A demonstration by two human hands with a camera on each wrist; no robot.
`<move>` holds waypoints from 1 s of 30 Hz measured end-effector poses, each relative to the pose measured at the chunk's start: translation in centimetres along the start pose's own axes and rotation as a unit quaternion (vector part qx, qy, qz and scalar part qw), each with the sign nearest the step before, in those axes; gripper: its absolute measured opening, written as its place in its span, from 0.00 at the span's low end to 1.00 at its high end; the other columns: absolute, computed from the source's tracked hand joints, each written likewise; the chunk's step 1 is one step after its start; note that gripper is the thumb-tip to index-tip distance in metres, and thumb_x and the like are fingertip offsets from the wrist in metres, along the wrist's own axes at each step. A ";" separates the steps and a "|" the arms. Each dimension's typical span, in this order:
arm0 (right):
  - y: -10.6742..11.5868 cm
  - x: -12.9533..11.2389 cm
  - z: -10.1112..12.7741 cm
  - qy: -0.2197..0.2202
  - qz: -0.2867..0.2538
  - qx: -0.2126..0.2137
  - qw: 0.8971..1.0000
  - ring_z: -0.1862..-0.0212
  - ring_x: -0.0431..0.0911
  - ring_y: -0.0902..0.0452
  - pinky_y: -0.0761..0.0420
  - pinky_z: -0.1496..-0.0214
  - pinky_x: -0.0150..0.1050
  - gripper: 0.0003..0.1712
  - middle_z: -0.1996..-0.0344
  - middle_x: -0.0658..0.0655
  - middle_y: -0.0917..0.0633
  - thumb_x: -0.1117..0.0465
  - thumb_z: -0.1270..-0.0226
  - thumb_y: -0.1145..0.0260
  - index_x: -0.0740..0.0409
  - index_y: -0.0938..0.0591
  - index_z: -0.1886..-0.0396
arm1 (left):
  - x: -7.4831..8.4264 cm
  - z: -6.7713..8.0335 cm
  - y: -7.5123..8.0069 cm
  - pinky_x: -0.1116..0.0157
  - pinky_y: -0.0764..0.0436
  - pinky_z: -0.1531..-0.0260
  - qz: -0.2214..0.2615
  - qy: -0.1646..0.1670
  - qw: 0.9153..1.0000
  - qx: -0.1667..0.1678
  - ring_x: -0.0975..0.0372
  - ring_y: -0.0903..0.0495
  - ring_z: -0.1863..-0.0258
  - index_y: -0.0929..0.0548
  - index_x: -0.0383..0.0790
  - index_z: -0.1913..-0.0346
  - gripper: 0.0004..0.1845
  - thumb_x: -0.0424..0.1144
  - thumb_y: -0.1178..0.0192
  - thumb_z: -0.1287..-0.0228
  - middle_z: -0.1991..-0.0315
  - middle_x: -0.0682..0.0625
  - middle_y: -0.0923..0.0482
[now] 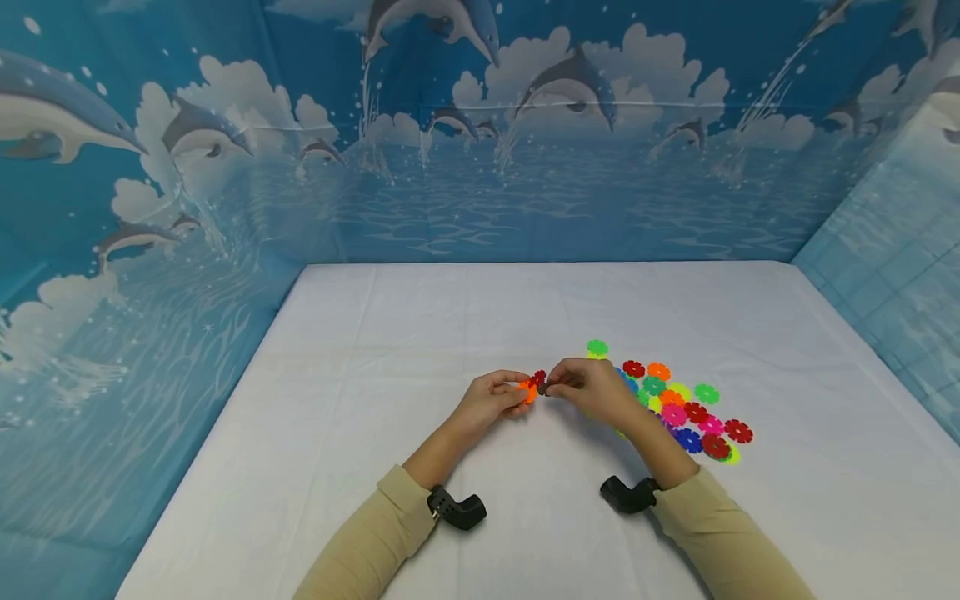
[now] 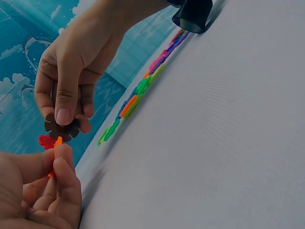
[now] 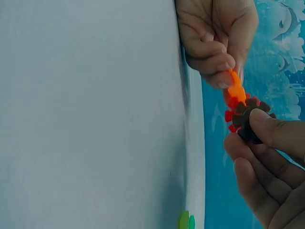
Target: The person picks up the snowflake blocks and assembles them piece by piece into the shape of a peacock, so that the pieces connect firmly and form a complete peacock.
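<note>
Between finger and thumb my left hand (image 1: 487,400) pinches an orange notched disc (image 3: 235,90), a flat flower-shaped linking piece. A red notched disc (image 2: 46,141) sits against the orange one, just beyond the left fingertips. My right hand (image 1: 592,390) holds a dark brown notched disc (image 2: 62,130) between thumb and fingers. In the left wrist view the brown disc's lower edge meets the orange disc's top edge. The right wrist view has the brown disc overlapping the red one. Both hands are raised over the white table (image 1: 375,350).
Several loose notched discs in many colours (image 1: 674,414) lie flat in a spread pile to the right, partly behind the right forearm. A green disc (image 1: 597,347) lies at the pile's far end. Dolphin-print curtains (image 1: 525,200) hang along the table's back and sides.
</note>
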State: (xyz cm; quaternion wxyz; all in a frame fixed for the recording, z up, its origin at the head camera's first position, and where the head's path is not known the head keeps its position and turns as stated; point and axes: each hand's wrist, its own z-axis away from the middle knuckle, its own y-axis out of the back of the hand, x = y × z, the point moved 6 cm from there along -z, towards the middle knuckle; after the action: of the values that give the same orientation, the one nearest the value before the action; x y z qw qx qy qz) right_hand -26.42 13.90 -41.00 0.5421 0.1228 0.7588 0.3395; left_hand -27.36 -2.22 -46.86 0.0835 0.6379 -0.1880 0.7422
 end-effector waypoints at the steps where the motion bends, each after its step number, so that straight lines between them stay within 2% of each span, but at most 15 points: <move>1: -0.2 -0.1 0.0 0.001 0.004 -0.002 1.000 0.65 0.44 0.17 0.17 0.59 0.40 0.03 0.70 0.50 0.14 0.66 0.38 0.29 0.59 0.16 0.66 | 0.0 0.0 0.0 0.75 0.21 0.70 0.002 -0.001 1.000 0.000 0.66 0.18 0.73 0.24 0.23 0.44 0.16 0.24 0.43 0.33 0.70 0.48 0.17; 6: -0.8 -0.9 -0.1 0.021 0.048 0.000 0.999 0.67 0.43 0.20 0.18 0.62 0.39 0.03 0.71 0.48 0.15 0.67 0.39 0.29 0.56 0.16 0.69 | -0.1 0.0 0.1 0.74 0.20 0.70 -0.003 -0.008 1.000 0.003 0.67 0.18 0.73 0.24 0.22 0.44 0.15 0.25 0.43 0.33 0.68 0.44 0.16; 11: -1.2 -1.5 -0.2 0.050 0.071 0.006 0.996 0.69 0.41 0.21 0.19 0.64 0.38 0.06 0.73 0.47 0.16 0.68 0.39 0.29 0.55 0.18 0.72 | -0.3 -0.2 0.4 0.75 0.21 0.72 0.005 0.001 1.000 0.006 0.67 0.18 0.74 0.24 0.20 0.45 0.15 0.23 0.43 0.33 0.68 0.44 0.15; 23: -1.7 -1.5 -0.3 0.099 0.039 0.001 0.994 0.70 0.40 0.20 0.19 0.65 0.37 0.08 0.74 0.51 0.14 0.69 0.40 0.29 0.54 0.19 0.73 | -0.5 -0.2 0.5 0.74 0.22 0.74 0.014 0.014 1.000 -0.007 0.67 0.20 0.77 0.25 0.18 0.47 0.13 0.21 0.45 0.34 0.74 0.50 0.18; 27: -1.8 -1.5 -0.5 0.099 0.034 0.013 0.994 0.70 0.41 0.20 0.19 0.65 0.37 0.08 0.74 0.50 0.15 0.69 0.40 0.29 0.55 0.19 0.73 | -0.4 -0.1 0.5 0.74 0.22 0.73 0.028 0.012 1.000 -0.002 0.66 0.19 0.75 0.26 0.19 0.47 0.13 0.21 0.46 0.33 0.73 0.51 0.18; 30: -1.8 -1.4 -0.6 0.079 0.032 0.018 0.996 0.69 0.42 0.20 0.19 0.65 0.39 0.07 0.73 0.49 0.15 0.69 0.40 0.29 0.55 0.19 0.73 | -0.3 -0.1 0.5 0.74 0.21 0.72 0.033 0.007 0.999 -0.002 0.66 0.18 0.74 0.26 0.20 0.48 0.12 0.21 0.46 0.33 0.72 0.50 0.17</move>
State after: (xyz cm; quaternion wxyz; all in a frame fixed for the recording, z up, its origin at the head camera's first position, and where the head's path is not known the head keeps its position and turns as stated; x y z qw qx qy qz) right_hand -26.11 11.56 -41.08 0.4668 0.1291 0.8010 0.3518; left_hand -27.57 -2.57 -47.20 0.0617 0.6261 -0.2096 0.7485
